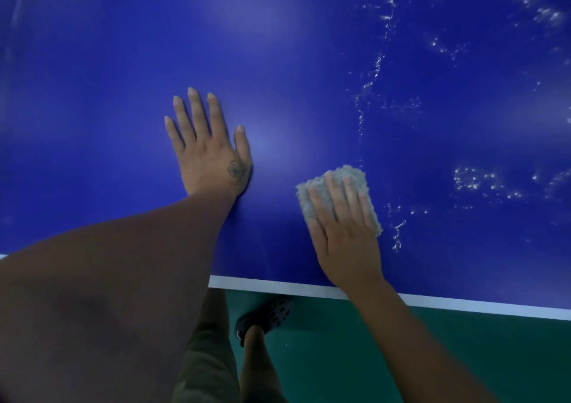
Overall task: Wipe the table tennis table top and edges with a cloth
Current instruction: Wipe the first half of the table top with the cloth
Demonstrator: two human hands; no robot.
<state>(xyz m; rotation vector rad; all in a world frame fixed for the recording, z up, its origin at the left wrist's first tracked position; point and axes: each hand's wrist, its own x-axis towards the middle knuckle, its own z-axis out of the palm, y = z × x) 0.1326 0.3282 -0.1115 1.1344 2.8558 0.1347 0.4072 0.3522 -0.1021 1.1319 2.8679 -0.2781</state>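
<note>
Head view: the left hand lies flat with fingers spread on the blue tabletop; the right hand presses a grey cloth with straight fingers near the white edge line, beside water droplets

No writing, number or brand can be read anywhere.

The blue table tennis table bears only a plain white line along its near edge, with no letters or figures on it. Above that line, on the back of the left hand near the thumb, sits a small dark tattoo; it is too blurred to tell whether it is a letter, a figure or only a pattern.
</note>
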